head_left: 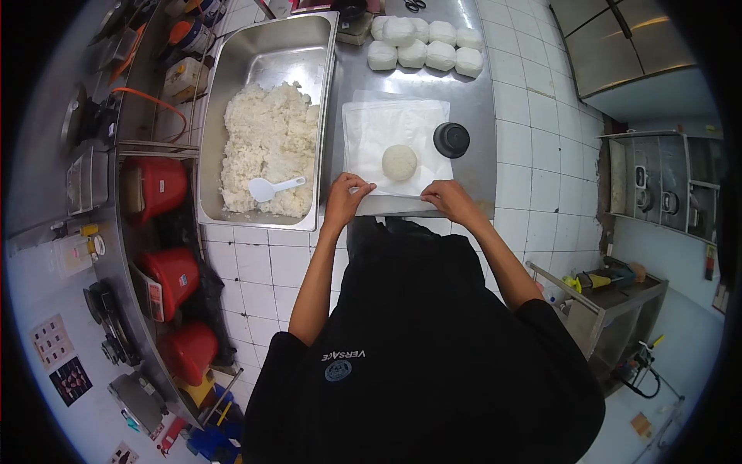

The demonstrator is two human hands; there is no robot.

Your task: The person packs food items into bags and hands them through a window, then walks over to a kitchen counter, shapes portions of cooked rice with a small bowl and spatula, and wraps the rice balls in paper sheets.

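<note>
A round rice patty [399, 162] lies on a stack of white paper sheets [371, 127] on the steel table. My left hand [349, 198] pinches the near left corner of the top sheet, and my right hand [450, 199] pinches its near right corner. Right of the patty a round black mould [451, 140] rests partly over the paper's edge. To the left, a large steel tray [207, 170] holds cooked rice [267, 139] with a white scoop [276, 187] on it. Several white wrapped bundles [413, 54] stand in rows at the table's far end.
Black scissors [415, 5] lie at the far edge of the steel table [481, 108]. Red bins [164, 185] stand under the left counter. A steel stand [618, 309] is at the right, and a white tiled floor [533, 139] surrounds the table.
</note>
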